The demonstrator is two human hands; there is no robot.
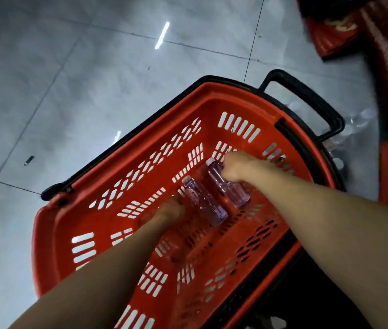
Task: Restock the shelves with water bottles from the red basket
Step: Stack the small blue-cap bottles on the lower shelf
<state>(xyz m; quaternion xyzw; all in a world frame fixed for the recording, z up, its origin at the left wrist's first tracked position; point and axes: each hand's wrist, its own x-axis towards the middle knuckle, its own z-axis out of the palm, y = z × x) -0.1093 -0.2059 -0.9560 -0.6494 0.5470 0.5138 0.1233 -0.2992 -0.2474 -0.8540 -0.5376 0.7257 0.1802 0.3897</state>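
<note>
**Pick step: both bottles still on the basket floor**

Step in hand: picking stock out of the red basket [45, 233]. No shelf in view, so placing isn't started.

- Right grip [235, 167]: deep in the basket near its far wall, fingers curled over the far bottle [238, 195] at its upper half.
- Left grip [171, 210]: at the middle of the basket floor, against the side of the near bottle [202, 200]. It's blurred, so I can't tell whether the fingers have closed on it.

Bottles: two small clear ones, purplish tint, pale caps, lying on their sides, side by side and just apart, caps toward the basket's far wall. Nothing else seen inside the basket.

Next move, my read: close the left grip, lift both straight up clear of the basket rim, and turn them upright before shelving. Smooth round plastic, so they could roll or slip under a loose hold.
</note>
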